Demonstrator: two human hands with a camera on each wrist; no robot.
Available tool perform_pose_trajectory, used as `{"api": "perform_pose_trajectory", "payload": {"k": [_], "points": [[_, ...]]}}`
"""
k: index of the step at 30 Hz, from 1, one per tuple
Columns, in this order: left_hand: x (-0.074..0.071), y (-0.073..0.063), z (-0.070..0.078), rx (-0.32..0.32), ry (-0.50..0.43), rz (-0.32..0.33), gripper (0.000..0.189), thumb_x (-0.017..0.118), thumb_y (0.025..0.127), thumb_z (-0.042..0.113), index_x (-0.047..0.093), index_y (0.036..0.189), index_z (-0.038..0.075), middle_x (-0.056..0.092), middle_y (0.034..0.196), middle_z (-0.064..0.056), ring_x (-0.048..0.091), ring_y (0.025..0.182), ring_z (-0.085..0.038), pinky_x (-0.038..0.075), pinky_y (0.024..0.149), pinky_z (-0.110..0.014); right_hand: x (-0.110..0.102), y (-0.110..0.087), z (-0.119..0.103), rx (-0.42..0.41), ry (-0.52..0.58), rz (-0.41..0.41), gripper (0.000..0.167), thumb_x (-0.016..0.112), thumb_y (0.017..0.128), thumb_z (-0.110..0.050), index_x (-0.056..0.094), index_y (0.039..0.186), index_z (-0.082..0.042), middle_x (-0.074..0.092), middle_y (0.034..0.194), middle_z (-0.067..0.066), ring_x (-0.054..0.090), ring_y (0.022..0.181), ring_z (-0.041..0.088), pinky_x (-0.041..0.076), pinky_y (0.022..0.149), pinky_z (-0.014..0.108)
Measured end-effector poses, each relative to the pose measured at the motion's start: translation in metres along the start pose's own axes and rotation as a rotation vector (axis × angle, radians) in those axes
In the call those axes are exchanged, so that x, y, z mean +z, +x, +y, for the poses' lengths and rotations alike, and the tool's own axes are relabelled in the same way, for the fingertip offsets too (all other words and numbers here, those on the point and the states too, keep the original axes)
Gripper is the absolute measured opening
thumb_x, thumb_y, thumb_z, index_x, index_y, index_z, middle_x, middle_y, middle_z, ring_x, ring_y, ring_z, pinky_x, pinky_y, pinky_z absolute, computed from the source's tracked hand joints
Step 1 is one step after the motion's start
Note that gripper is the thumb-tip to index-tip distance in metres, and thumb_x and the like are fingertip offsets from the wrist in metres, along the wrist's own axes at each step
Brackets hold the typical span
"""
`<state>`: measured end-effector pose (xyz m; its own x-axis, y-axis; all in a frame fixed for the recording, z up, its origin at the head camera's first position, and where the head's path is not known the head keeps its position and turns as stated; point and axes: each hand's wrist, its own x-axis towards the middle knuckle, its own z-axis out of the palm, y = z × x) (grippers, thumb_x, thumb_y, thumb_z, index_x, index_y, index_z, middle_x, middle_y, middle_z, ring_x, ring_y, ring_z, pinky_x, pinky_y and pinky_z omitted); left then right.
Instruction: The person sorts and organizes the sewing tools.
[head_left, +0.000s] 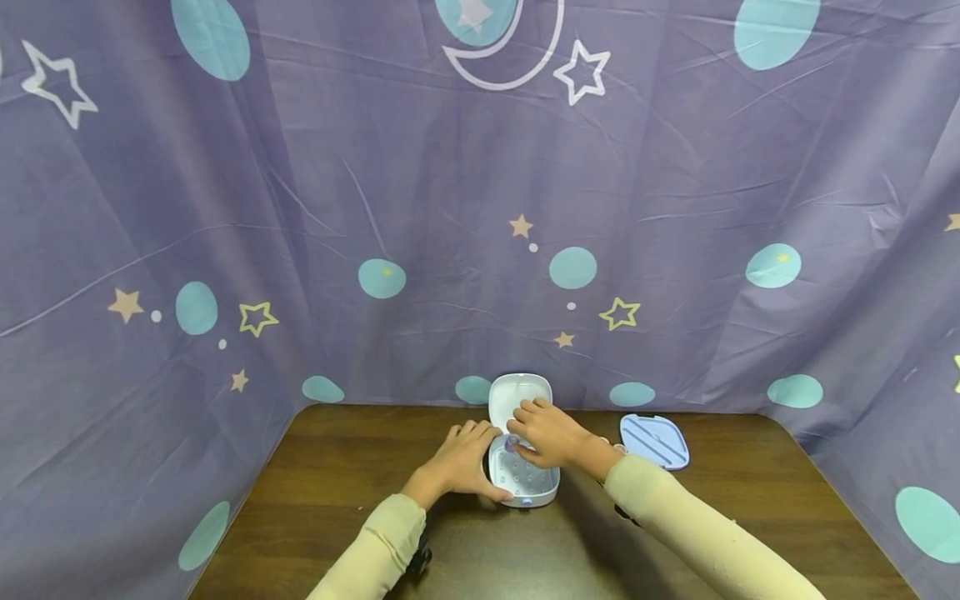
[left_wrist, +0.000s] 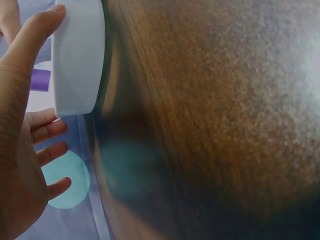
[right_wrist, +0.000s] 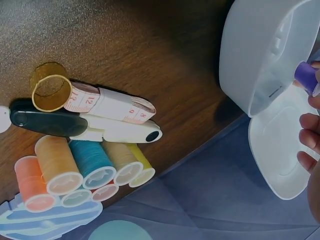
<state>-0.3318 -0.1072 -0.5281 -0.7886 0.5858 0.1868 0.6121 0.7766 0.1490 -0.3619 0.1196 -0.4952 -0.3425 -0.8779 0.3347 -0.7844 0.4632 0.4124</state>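
A small white box (head_left: pixel 527 502) with rows of short pegs on its floor stands with its lid (head_left: pixel 517 390) swung back. My left hand (head_left: pixel 459 465) holds the box by its left side, thumb at the front and index finger at the back corner, as the left wrist view also shows. Over the open box, my right hand (head_left: pixel 549 435) pinches a purple thread spool (right_wrist: pixel 306 76) between thumb and fingers. The same purple spool (left_wrist: pixel 40 80) shows behind the box wall in the left wrist view.
Right of the box lie several thread spools (right_wrist: pixel 59 167), a folded tape measure (right_wrist: pixel 117 106), a black-and-white hand tool (right_wrist: pixel 50 119) and a gold ring (right_wrist: pixel 66 95). Beyond them is a light blue divided tray (head_left: pixel 654 442). A patterned purple curtain (head_left: pixel 450 208) hangs behind the table.
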Motion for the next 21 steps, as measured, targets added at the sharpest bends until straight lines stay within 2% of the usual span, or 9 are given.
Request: {"api": "perform_pose_trajectory", "payload": {"k": [7, 14, 21], "points": [[-0.001, 0.0, 0.0, 0.0, -0.014, -0.007, 0.103, 0.078, 0.061, 0.079, 0.054, 0.14, 0.017, 0.058, 0.131, 0.001, 0.051, 0.12, -0.019, 0.042, 0.099, -0.045, 0.002, 0.002, -0.006, -0.02, 0.006, -0.031, 0.024, 0.069, 0.09, -0.039, 0.066, 0.1, -0.017, 0.061, 0.088, -0.004, 0.056, 0.086, 0.017, 0.043, 0.077, 0.034], [0.0, -0.001, 0.0, -0.008, -0.008, -0.003, 0.103, 0.078, 0.061, 0.081, 0.053, 0.14, 0.02, 0.057, 0.13, 0.005, 0.05, 0.12, -0.018, 0.041, 0.099, -0.044, 0.002, 0.006, -0.012, -0.041, -0.016, -0.101, 0.029, 0.067, 0.093, -0.04, 0.068, 0.111, -0.018, 0.063, 0.092, -0.004, 0.056, 0.089, 0.017, 0.043, 0.078, 0.033], [0.002, -0.001, -0.002, -0.008, -0.017, -0.004, 0.104, 0.077, 0.061, 0.081, 0.052, 0.142, 0.02, 0.056, 0.131, 0.005, 0.05, 0.12, -0.018, 0.041, 0.1, -0.044, 0.002, 0.01, -0.016, -0.057, -0.046, -0.132, 0.027, 0.067, 0.091, -0.042, 0.066, 0.107, -0.02, 0.063, 0.091, -0.006, 0.056, 0.089, 0.015, 0.043, 0.079, 0.032]]}}
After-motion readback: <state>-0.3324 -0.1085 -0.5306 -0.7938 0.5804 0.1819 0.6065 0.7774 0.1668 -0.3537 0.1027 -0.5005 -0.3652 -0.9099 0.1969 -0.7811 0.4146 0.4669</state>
